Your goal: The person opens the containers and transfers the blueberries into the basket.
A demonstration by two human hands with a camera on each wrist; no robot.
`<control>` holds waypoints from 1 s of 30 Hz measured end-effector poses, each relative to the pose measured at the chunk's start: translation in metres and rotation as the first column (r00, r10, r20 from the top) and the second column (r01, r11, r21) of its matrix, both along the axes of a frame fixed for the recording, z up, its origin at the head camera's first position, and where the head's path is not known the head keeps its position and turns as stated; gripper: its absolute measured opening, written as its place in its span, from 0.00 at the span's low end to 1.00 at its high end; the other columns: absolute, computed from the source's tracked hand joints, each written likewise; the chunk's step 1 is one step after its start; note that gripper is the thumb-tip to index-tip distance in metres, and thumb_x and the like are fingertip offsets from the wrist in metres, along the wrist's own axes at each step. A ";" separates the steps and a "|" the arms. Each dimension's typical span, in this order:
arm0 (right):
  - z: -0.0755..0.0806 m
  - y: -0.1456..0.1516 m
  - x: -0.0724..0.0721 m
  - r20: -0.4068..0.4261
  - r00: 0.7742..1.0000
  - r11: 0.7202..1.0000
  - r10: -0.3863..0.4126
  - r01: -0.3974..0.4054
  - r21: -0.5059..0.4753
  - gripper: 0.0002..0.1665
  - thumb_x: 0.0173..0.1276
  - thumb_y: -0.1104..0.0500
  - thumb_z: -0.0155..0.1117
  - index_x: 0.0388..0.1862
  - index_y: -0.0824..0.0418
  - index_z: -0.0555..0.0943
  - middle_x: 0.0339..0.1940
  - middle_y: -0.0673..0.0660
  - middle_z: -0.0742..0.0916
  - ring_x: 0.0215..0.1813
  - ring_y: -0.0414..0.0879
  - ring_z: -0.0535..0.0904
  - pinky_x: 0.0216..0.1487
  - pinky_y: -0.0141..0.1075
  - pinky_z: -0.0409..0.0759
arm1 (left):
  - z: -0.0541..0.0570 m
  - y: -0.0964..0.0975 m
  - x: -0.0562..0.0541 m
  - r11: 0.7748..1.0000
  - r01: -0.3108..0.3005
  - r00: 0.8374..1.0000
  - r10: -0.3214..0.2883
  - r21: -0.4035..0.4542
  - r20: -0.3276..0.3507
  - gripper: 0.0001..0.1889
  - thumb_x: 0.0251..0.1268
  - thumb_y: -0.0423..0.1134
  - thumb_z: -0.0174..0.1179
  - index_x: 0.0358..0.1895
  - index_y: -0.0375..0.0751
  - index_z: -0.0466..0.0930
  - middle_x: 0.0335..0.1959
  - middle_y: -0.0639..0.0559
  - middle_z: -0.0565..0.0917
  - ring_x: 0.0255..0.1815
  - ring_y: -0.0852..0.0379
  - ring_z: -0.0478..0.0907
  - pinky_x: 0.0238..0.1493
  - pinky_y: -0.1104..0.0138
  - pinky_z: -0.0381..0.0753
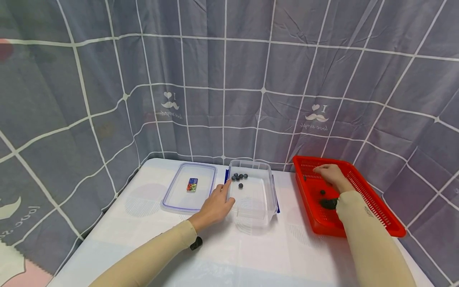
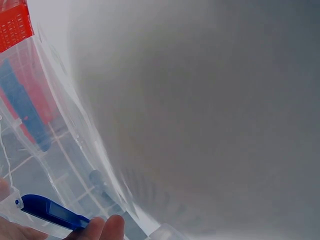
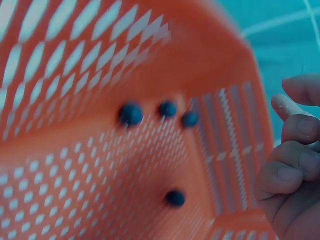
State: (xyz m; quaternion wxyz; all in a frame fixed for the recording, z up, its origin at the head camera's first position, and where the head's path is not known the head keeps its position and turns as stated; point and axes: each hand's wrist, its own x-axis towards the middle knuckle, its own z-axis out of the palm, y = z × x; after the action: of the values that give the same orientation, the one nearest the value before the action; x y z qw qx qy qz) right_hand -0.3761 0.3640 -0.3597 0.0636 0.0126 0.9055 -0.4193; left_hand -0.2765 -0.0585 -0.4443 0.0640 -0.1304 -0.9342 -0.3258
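Observation:
My left hand [image 1: 216,203] grips the near left side of a clear plastic container [image 1: 270,195], thumb over its inside and fingers along the outside. In the left wrist view the fingertips [image 2: 114,227] lie against the blue latch [image 2: 52,212]. Several blueberries [image 1: 240,185] sit in the container's far left part. My right hand [image 1: 333,175] is over the far part of a red basket [image 1: 305,207]. Its fingers are loosely curled, with nothing visible between them. In the right wrist view, several blueberries [image 3: 175,198] lie in the basket, apart from the hand [image 3: 295,160].
Left of the container lies its clear lid [image 1: 175,187] with a blue rim, bearing a small colourful card [image 1: 191,185]. A white cloth covers the table [image 1: 229,255]. A grey checked curtain [image 1: 244,111] hangs behind and at both sides.

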 end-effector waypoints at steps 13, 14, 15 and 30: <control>0.032 -0.067 -0.005 -0.035 0.995 0.992 0.098 -0.100 -0.070 0.29 0.76 0.49 0.56 0.65 0.70 0.76 0.18 0.44 0.70 0.23 0.40 0.64 0.30 0.33 0.72 | -0.001 0.001 0.000 1.000 0.000 1.000 0.000 0.010 0.005 0.38 0.71 0.50 0.46 0.81 0.43 0.51 0.69 0.38 0.69 0.68 0.42 0.71 0.65 0.46 0.72; 0.033 -0.071 -0.006 -0.033 0.994 0.990 0.105 -0.107 -0.089 0.28 0.76 0.50 0.57 0.64 0.70 0.76 0.14 0.44 0.68 0.20 0.41 0.62 0.26 0.33 0.70 | -0.001 0.001 0.000 1.000 -0.001 1.000 0.001 0.009 0.005 0.38 0.71 0.50 0.46 0.81 0.43 0.51 0.69 0.38 0.69 0.68 0.42 0.71 0.65 0.46 0.72; 0.034 -0.076 -0.007 -0.036 0.993 0.988 0.116 -0.119 -0.101 0.29 0.76 0.51 0.57 0.65 0.70 0.76 0.12 0.44 0.66 0.18 0.41 0.60 0.24 0.33 0.68 | -0.001 0.001 0.000 1.000 -0.002 1.000 0.002 0.008 0.004 0.38 0.71 0.50 0.46 0.81 0.43 0.51 0.69 0.38 0.69 0.67 0.42 0.71 0.65 0.46 0.72; 0.018 -0.135 -0.020 0.021 0.990 0.960 0.141 -0.131 -0.249 0.26 0.76 0.53 0.58 0.65 0.67 0.76 0.15 0.46 0.65 0.19 0.40 0.57 0.24 0.31 0.63 | 0.000 0.000 0.000 1.000 -0.003 1.000 0.003 0.000 -0.008 0.38 0.70 0.50 0.45 0.81 0.44 0.51 0.67 0.37 0.70 0.66 0.42 0.72 0.62 0.47 0.75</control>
State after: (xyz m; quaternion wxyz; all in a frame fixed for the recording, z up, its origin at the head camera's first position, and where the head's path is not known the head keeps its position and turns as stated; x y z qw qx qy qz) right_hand -0.3956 0.2289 -0.3415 0.1105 -0.0497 0.8436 -0.5232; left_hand -0.2768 -0.0580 -0.4438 0.0685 -0.1302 -0.9341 -0.3254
